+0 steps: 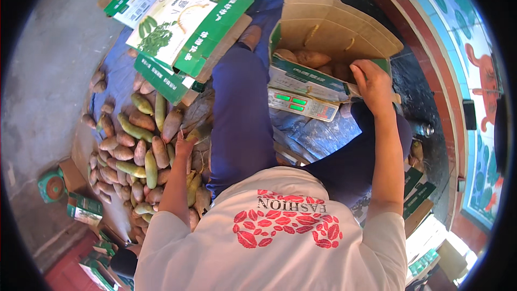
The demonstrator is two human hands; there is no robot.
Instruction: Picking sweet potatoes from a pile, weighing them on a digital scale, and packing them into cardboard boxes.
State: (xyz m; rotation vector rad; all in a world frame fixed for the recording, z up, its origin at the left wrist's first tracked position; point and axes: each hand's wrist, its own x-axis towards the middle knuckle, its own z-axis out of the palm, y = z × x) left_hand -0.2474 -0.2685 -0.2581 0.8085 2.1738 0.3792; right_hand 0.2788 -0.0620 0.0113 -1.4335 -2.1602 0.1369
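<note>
Well, my left hand (184, 144) reached into the sweet potatoes (141, 151), its grip hidden. My right hand (371, 82) clutched the box (334, 27) rim. They looked firm, weighty, best grasped mid-body.

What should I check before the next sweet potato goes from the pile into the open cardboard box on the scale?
1. Open brown cardboard box with green print has room: ok, reddish tubers cover only its bottom.
2. Box sits on the white digital scale with green display: ok.
3. Scale reading legible: cannot tell, too small.
4. Right hand free: cannot tell, it rests at the box's near rim, palm hidden.
5. Left hand at the pile of reddish and greenish sweet potatoes: ok, touching the pile's edge; grasp unclear.
6. Flaps clear of the opening: ok, folded outward.
</note>
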